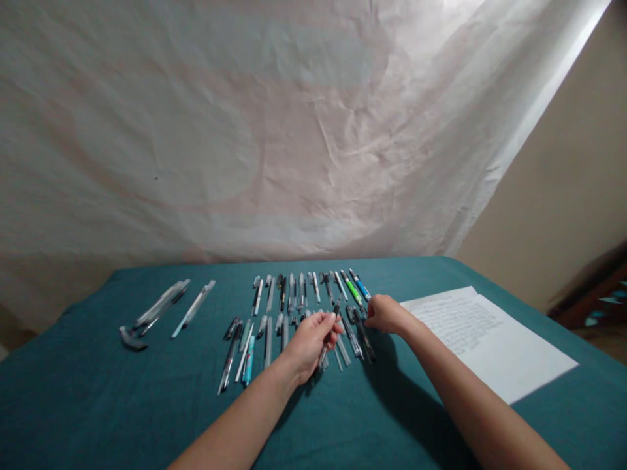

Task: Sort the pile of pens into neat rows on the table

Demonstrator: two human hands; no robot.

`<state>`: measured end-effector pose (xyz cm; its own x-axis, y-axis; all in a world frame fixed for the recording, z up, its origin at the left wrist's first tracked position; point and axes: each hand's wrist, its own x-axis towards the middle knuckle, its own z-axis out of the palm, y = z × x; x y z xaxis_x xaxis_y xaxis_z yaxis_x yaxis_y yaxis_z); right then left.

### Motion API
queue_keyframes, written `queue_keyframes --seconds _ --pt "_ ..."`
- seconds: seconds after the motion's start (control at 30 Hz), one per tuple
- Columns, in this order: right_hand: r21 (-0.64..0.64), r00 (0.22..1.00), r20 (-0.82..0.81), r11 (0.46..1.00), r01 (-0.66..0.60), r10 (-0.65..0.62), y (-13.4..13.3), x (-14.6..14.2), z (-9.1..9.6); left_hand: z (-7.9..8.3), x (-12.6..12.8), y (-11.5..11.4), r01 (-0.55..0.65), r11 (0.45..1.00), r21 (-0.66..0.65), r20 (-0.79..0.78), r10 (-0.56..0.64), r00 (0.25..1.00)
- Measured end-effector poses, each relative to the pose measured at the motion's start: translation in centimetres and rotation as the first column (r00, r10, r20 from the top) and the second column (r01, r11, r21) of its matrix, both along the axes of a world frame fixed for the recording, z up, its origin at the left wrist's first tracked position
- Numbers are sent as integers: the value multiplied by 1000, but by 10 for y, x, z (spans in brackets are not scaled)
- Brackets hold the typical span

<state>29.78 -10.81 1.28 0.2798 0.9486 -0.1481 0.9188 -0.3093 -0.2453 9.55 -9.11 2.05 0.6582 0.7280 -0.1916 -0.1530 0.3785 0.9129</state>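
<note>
My left hand (311, 343) is closed around a slim pen with a dark end (336, 310), held above the near row of pens. Its fingers hide several pens below. My right hand (386, 314) is at the right end of the rows, with fingers curled down and pressed together. What they pinch, if anything, is hidden. Close to it lie a black pen (364, 336), a green pen (351, 287) and a blue pen (360, 285). Clear pens with caps beside them fill much of both rows. A turquoise pen (249, 362) lies left of my left hand.
Off to the left are a bundle of clear pens (161, 305), a dark curved object (132, 339) at its near end and another few pens (193, 308). Handwritten paper sheets (519, 346) lie on the right of the green cloth (122, 405). A pale sheet (294, 130) hangs behind.
</note>
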Motion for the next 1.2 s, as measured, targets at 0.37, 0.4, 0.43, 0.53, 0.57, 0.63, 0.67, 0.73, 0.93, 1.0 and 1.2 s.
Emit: queue_keyframes --seconds 0.37,0.4,0.43,0.53,0.57,0.63,0.67,0.73,0.93,1.0,1.2 --pt "160 970 -237 987 -17 55 -7 3 27 0 0 -1 -2 1000 -16 1 2 1000" --pt "174 926 -367 984 -25 89 -8 -2 30 0 0 -1 -1 1000 -17 5 1 1000" --pt "183 853 -507 983 -35 124 -9 -9 33 0 0 -2 0 1000 -16 12 0 1000" --pt "188 575 -797 981 -53 184 -11 -28 40 0 1 -2 3 1000 -8 29 -3 1000" --pt "195 504 -843 980 -42 189 -11 -33 41 -1 1 -2 3 1000 -7 31 -3 1000" --pt "207 413 -891 978 -5 191 -11 -40 41 -1 2 -3 7 1000 -6 31 -7 999" --pt "212 387 -903 977 17 189 -11 -42 40 -1 2 -3 11 1000 -4 32 -11 999" --pt "213 353 -918 976 53 181 -10 -43 37 -1 2 -3 20 1000 1 33 -20 999" --pt "215 331 -929 970 118 165 -7 -42 34 0 1 -3 22 999 28 30 -23 999" --pt "235 316 -933 958 162 175 -7 -40 35 0 1 -3 31 999 42 15 -31 999" --pt "415 302 -905 773 481 298 -2 -18 43 -2 1 -7 118 987 109 -77 -110 991"
